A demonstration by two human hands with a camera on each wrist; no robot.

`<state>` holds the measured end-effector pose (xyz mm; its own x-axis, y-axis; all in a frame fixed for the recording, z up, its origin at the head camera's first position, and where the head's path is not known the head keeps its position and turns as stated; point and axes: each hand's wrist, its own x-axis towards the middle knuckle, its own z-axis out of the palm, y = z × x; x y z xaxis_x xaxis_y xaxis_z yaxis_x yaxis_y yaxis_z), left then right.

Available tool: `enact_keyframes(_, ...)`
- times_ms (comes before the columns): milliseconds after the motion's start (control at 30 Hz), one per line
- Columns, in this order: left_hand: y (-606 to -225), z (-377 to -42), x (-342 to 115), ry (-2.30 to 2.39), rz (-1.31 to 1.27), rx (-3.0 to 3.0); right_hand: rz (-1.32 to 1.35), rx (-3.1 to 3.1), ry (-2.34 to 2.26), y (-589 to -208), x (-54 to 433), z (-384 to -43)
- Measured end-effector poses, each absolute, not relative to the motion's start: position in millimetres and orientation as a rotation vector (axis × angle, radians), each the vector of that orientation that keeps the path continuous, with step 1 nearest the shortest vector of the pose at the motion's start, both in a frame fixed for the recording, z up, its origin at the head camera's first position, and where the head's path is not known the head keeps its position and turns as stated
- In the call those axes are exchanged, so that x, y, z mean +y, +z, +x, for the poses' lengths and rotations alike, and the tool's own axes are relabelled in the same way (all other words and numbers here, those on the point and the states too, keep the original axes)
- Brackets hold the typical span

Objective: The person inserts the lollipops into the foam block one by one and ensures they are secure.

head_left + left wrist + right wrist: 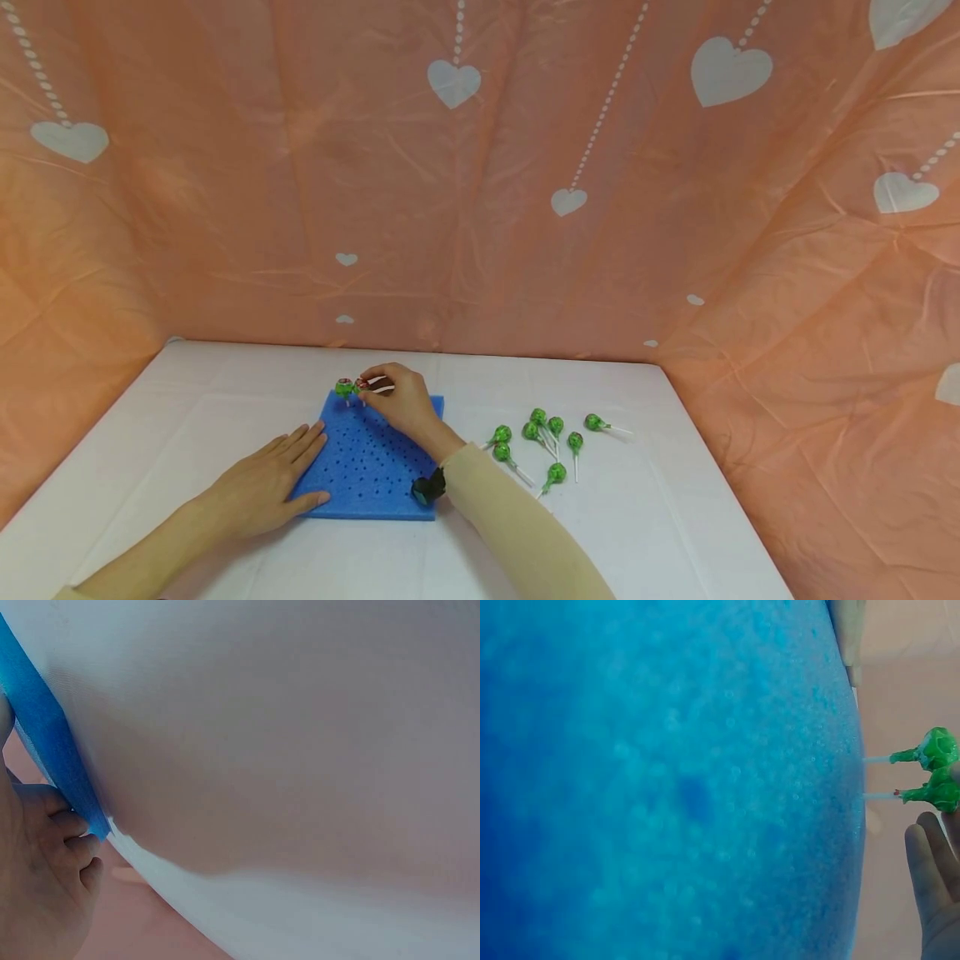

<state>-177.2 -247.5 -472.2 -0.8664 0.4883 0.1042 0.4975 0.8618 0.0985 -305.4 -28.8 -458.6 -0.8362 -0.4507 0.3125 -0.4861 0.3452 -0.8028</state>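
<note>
A blue foam board (367,479) dotted with small holes lies on the white table. My left hand (262,483) rests on its left edge, fingers stretched out and thumb on the near corner. At the board's far left corner, my right hand (403,404) pinches the head of a green-wrapped lollipop (941,793) between thumb and fingertips. That lollipop is upright, its white stick meeting the foam in the right wrist view. Right beside it another green lollipop (343,388) stands with its stick in the board.
Several loose green lollipops (556,473) lie scattered on the white table (637,517), to the right of the board. One lollipop (594,422) lies farther right than the others. An orange curtain (450,208) with white hearts hangs behind and at both sides.
</note>
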Motion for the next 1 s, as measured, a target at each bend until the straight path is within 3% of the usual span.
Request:
enact_keyframes(400,-472,-177,-247,-0.214,-0.772,-2.994,0.867,-2.506,1.548,-447,-19,-299)
enact_keyframes(1000,-473,-177,-248,-0.223,-0.778,-2.986,0.850,-2.446,1.535,-413,35,-285)
